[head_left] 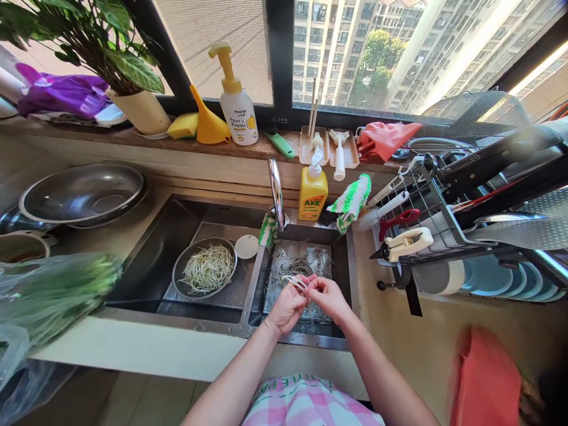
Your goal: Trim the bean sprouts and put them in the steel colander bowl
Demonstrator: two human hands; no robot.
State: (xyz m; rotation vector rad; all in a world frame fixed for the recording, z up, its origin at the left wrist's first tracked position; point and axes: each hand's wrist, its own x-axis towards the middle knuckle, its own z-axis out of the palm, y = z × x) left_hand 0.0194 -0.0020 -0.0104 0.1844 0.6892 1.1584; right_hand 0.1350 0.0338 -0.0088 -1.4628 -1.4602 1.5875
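Observation:
Over the small right sink basin point(347, 260), my two hands meet. My left hand point(288, 306) is closed around a few bean sprouts point(293, 280), whose pale stems stick out past the fingers. My right hand point(327, 297) pinches at the same sprouts, its fingertips touching those of the left; what exactly lies between them is too small to make out. Beneath the hands, loose bits and thin roots are scattered over the basin floor around the drain. In the larger left basin point(146, 254) stands a round metal bowl point(177, 283) heaped with bean sprouts point(209, 268).
A chrome faucet point(276, 192) rises behind the basins, with a yellow soap bottle point(313, 192) beside it. To the right stands a crowded dish rack point(444, 201). Pans point(84, 189) and a plastic bag of greens point(57, 296) lie left. A white disc point(247, 247) rests near the bowl.

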